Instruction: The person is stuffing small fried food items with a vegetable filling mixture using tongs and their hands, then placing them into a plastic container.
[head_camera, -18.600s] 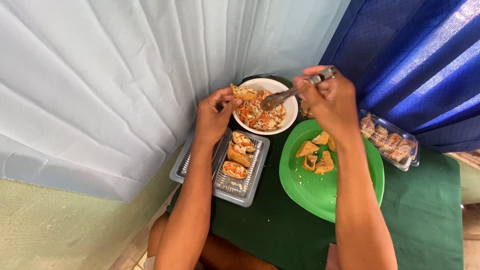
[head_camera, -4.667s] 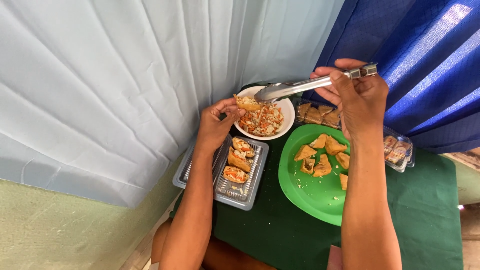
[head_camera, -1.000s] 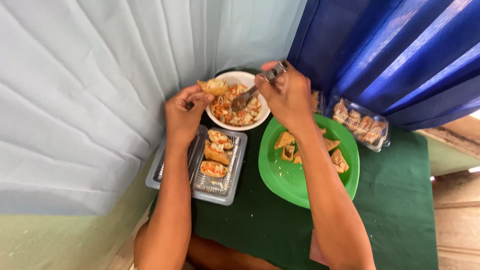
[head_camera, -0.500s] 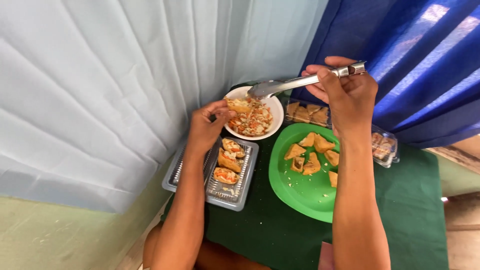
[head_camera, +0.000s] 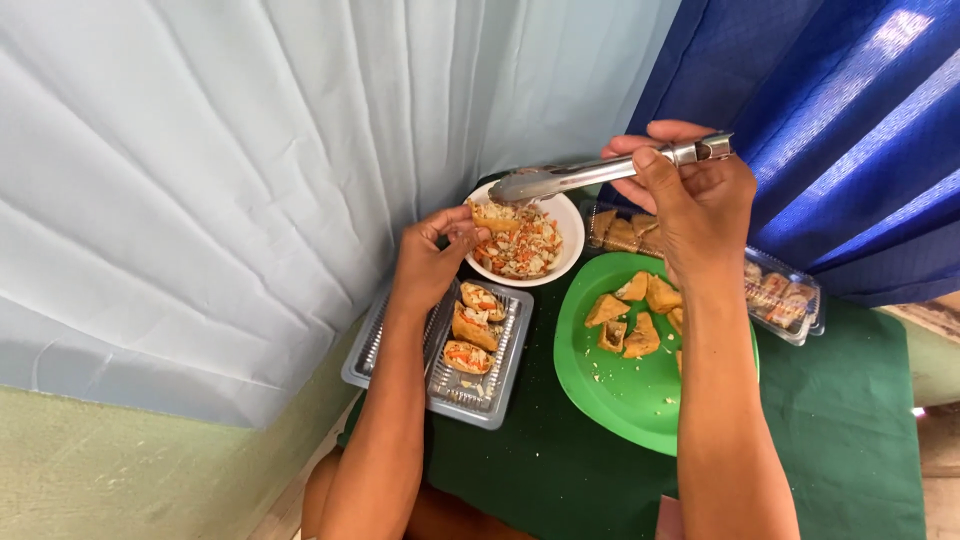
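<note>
Head view, looking down on a small worktop (head_camera: 560, 480) covered in dark green cloth. The left hand (head_camera: 432, 258) is raised just above the left rim of a white bowl (head_camera: 570, 232) and pinches a fried tofu pocket (head_camera: 492, 217) between thumb and fingers, open side up. The right hand (head_camera: 690, 195) is held above the far edge of the worktop; its fingers are closed around the handle end of a pair of metal tongs (head_camera: 590, 175), which lie nearly level and point left, their tips pressed together just above the pocket and the bowl. Whether the tips carry any filling cannot be told. The bowl holds a chopped mix of pale, orange and green bits.

Near the left hand, a clear plastic tray (head_camera: 385, 345) rests at the left edge of the worktop, with three filled pockets (head_camera: 472, 328) set in a row along its right half. To the right of the tray, a round green plate (head_camera: 620, 390) bears several unfilled tofu pieces (head_camera: 625, 315) and scattered crumbs; the right forearm crosses over it. At the far right, a second clear container (head_camera: 785, 300) holds more browned pieces. A pale blue curtain (head_camera: 250, 150) hangs on the left, a deep blue curtain (head_camera: 840, 100) on the right.
</note>
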